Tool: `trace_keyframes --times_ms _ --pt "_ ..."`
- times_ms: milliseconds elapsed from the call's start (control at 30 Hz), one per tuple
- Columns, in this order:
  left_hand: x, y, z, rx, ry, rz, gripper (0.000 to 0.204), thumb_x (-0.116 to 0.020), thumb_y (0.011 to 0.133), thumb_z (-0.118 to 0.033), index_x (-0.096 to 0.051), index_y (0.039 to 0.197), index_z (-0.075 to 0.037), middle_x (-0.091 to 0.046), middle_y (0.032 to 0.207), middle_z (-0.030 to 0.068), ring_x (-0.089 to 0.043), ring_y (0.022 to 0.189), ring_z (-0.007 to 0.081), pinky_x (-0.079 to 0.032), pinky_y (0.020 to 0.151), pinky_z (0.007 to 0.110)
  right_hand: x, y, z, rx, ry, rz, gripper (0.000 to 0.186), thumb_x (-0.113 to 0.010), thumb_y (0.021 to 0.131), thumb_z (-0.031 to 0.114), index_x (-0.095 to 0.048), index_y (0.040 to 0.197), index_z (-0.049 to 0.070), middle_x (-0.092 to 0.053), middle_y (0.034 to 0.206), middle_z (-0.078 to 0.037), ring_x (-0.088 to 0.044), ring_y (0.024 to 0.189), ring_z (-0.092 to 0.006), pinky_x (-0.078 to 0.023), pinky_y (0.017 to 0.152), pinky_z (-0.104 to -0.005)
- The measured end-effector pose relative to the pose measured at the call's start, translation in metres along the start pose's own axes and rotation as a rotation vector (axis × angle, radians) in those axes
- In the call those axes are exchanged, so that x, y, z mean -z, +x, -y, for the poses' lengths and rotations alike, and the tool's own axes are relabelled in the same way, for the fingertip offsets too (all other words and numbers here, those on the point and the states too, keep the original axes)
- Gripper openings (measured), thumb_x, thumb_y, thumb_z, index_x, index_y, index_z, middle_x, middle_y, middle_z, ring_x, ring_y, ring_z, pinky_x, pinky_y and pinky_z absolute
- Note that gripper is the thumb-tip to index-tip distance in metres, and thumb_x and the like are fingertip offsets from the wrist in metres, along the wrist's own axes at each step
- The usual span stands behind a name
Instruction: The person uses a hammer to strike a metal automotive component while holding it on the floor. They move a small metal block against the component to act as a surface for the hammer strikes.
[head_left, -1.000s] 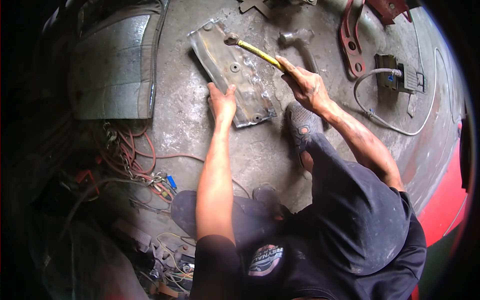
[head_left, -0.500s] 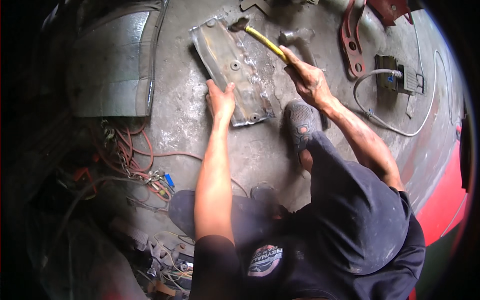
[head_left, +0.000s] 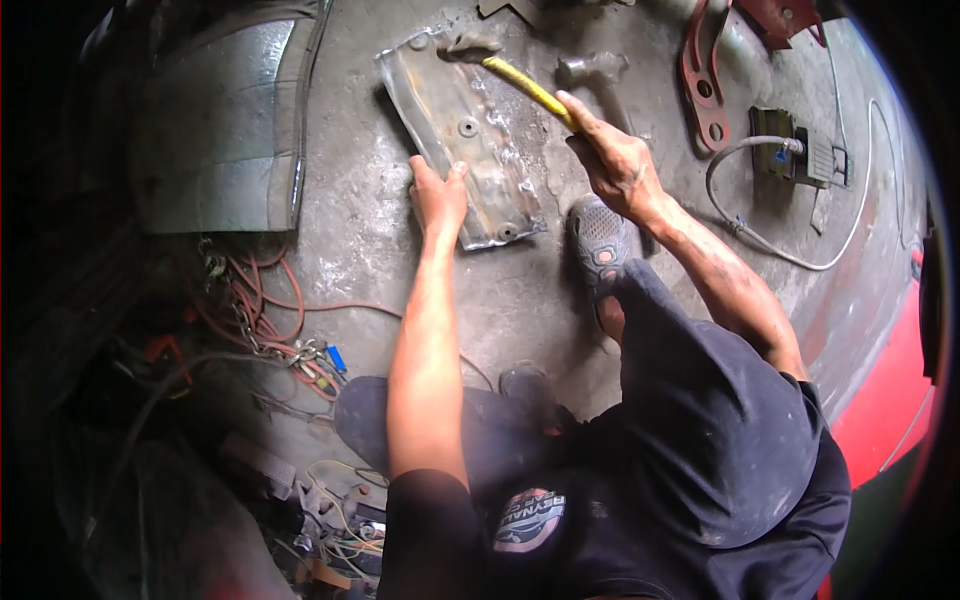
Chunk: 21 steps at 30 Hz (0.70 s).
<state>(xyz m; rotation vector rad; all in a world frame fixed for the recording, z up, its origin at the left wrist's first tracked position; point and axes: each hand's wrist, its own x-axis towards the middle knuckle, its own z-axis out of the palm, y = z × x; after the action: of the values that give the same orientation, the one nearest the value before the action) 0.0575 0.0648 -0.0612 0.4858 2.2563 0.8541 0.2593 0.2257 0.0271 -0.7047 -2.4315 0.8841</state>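
Observation:
A long bent sheet-metal panel (head_left: 455,95), scuffed and partly rusty with a few round holes, lies slanted on the concrete floor. My left hand (head_left: 440,200) grips its left edge, thumb on top and fingers tucked under the side. In my right hand (head_left: 620,165) is a hammer (head_left: 528,86) with a yellow handle, the fingers wrapped round its lower end. The hammer's dark head is over the panel's far right corner; whether it touches the metal I cannot tell. A second hammer (head_left: 598,75) lies on the floor to the right of the panel.
Right of my shoe (head_left: 600,235) stand a red metal bracket (head_left: 700,90) and a foot pedal (head_left: 800,152) with a grey hose. A padded grey mat (head_left: 225,130) lies at left. Tangled red hoses (head_left: 265,305) and loose wires (head_left: 350,540) cover the lower left floor.
The hammer head has turned and shifted slightly onto the panel's far corner. The panel and my left hand have moved a touch to the left.

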Motion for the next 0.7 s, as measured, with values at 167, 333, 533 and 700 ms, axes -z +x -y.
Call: trace_keyframes --times_ms 167,333,533,700 --pt "-0.011 -0.004 -0.006 -0.005 -0.020 0.013 0.052 -0.075 0.090 -0.022 -0.046 0.127 0.000 -0.067 0.116 0.0340 -0.063 0.113 0.0519 -0.048 0.098 0.055 -0.006 -0.034 -0.056 -0.079 -0.193 0.323 0.062 -0.063 0.099 0.018 -0.040 0.156 0.027 -0.068 0.084 -0.016 -0.068 0.067 -0.0338 -0.055 0.061 -0.0451" --pt "-0.003 0.001 -0.007 0.015 0.094 -0.022 0.054 -0.076 0.090 -0.024 -0.045 0.128 0.000 -0.066 0.115 0.0357 -0.062 0.112 0.0534 -0.047 0.099 0.055 -0.007 -0.022 -0.041 -0.180 -0.250 0.408 0.062 -0.061 0.102 0.024 -0.036 0.158 0.031 -0.065 0.076 -0.014 -0.066 0.064 -0.0349 -0.055 0.060 -0.0459" --pt "-0.001 -0.001 -0.005 0.011 0.016 0.016 0.052 -0.075 0.090 -0.024 -0.046 0.126 -0.001 -0.067 0.115 0.0354 -0.063 0.111 0.0534 -0.048 0.098 0.055 0.001 -0.012 -0.009 -0.018 -0.062 0.079 0.064 -0.064 0.099 0.017 -0.040 0.157 0.029 -0.065 0.079 -0.013 -0.066 0.062 -0.0324 -0.055 0.057 -0.0430" --pt "-0.009 0.005 0.000 0.005 0.056 0.010 0.053 -0.075 0.090 -0.024 -0.046 0.126 0.000 -0.067 0.114 0.0353 -0.063 0.111 0.0531 -0.048 0.097 0.057 -0.006 -0.024 -0.050 -0.077 -0.320 0.471 0.061 -0.061 0.102 0.022 -0.038 0.158 0.029 -0.064 0.075 -0.015 -0.065 0.061 -0.0331 -0.053 0.057 -0.0454"
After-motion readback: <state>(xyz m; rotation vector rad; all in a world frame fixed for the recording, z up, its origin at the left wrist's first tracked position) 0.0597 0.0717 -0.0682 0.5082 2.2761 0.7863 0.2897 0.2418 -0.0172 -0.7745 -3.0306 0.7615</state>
